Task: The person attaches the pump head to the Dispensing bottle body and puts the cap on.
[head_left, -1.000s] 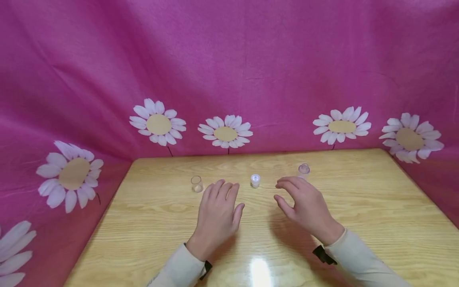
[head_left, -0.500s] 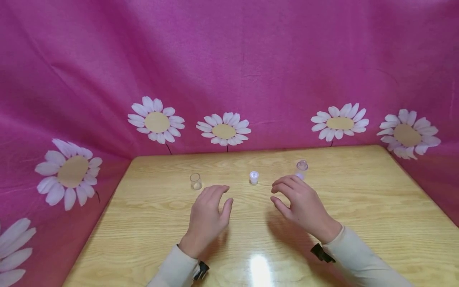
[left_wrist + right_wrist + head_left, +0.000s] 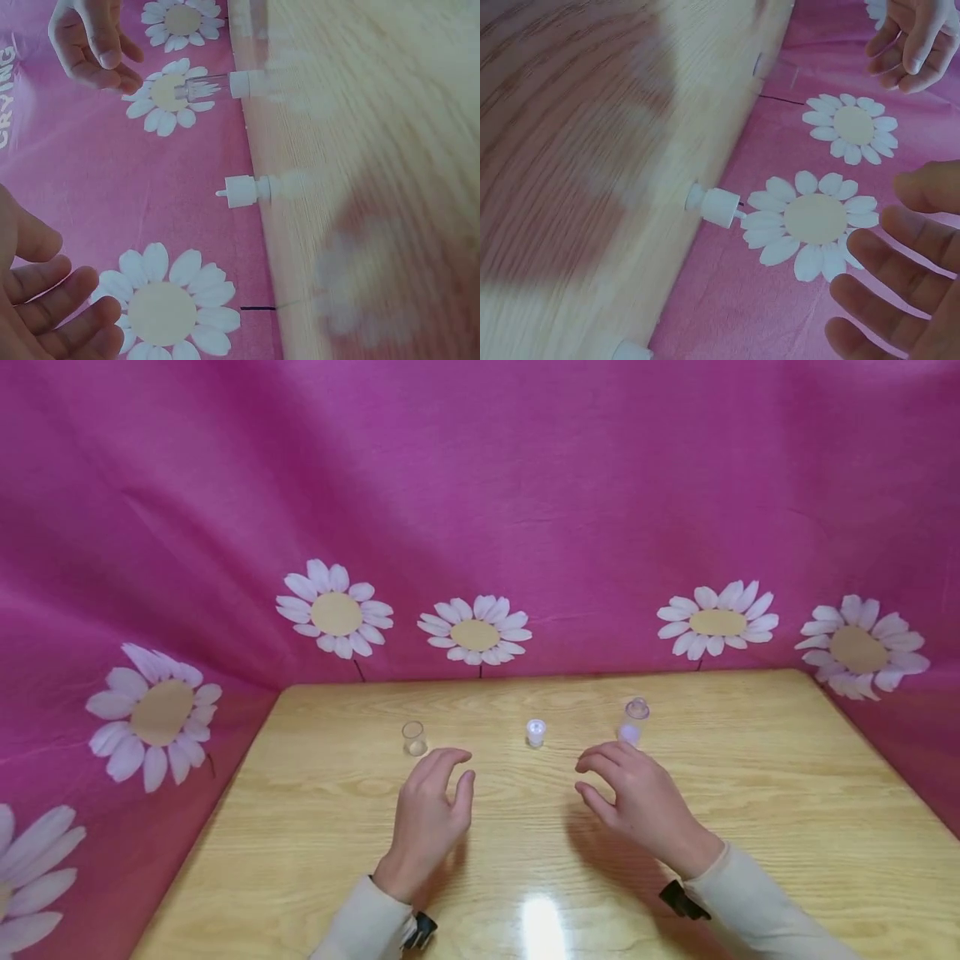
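Three small pieces stand apart on the wooden table: a clear cup-like cap (image 3: pixel 414 739) at left, a white nozzle-like piece (image 3: pixel 536 732) in the middle, and a clear tube with a white base (image 3: pixel 634 720) at right. Just in front of the clear cap my left hand (image 3: pixel 427 818) hovers, fingers loosely bent and holding nothing. My right hand (image 3: pixel 645 797) is nearest the clear tube, its thumb apart from its fingers and nothing between them. Side on, the left wrist view shows the white nozzle-like piece (image 3: pixel 241 191) upright with a thin tip.
A magenta cloth (image 3: pixel 570 510) printed with white daisies hangs behind and beside the wooden table (image 3: pixel 337 827). Light glares off the tabletop near its front. Dark straps sit at both wrists, below pale sleeves.
My left hand has drawn to the left and turned, its fingers less spread. My right hand stays nearly in place, with more of the clear tube showing behind it. The three pieces stand as before.
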Demonstrator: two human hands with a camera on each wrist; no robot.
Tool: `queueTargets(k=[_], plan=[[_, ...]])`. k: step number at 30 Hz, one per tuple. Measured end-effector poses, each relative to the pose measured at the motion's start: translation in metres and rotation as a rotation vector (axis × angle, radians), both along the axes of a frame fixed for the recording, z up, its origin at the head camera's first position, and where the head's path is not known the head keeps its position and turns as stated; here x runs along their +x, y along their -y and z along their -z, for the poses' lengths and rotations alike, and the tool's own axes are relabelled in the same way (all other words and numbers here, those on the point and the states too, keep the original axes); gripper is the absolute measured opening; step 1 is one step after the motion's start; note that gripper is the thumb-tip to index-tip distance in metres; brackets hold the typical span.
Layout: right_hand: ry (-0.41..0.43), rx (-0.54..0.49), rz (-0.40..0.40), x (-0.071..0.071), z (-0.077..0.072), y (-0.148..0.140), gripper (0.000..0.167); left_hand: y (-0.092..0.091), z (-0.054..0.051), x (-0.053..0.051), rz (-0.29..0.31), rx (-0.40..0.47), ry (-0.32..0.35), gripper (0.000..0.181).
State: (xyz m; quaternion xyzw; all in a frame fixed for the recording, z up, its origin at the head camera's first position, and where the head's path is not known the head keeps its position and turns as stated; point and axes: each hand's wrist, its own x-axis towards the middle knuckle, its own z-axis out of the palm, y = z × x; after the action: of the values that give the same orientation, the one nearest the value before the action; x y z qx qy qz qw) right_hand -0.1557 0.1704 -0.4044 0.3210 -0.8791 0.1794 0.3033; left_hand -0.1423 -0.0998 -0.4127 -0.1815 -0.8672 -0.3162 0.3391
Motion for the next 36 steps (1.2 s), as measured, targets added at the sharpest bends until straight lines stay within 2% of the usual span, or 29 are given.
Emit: queueTargets(k=[10,18,21,25,30,36], plan=[[0.003,0.006,0.069,-0.003,0.003,-0.024,0.027,-0.001,0.002,0.003,0.003,-0.027,0.021,0.018],[-0.008,-0.046,0.156,-0.015,0.006,-0.048,0.026,-0.002,0.005,0.003,0.013,-0.052,0.058,0.018],[0.040,-0.045,0.192,-0.022,0.006,-0.055,0.024,-0.002,0.004,0.001,0.015,-0.059,0.046,0.018],[0.147,-0.033,0.242,-0.030,0.007,-0.062,0.020,-0.002,0.004,0.000,0.013,-0.079,0.035,0.019],[0.233,-0.027,0.284,-0.039,0.011,-0.071,0.021,-0.004,0.005,0.001,0.008,-0.090,0.068,0.019],[0.325,-0.053,0.298,-0.046,0.016,-0.078,0.022,-0.004,0.005,0.002,-0.001,-0.077,0.099,0.018]])
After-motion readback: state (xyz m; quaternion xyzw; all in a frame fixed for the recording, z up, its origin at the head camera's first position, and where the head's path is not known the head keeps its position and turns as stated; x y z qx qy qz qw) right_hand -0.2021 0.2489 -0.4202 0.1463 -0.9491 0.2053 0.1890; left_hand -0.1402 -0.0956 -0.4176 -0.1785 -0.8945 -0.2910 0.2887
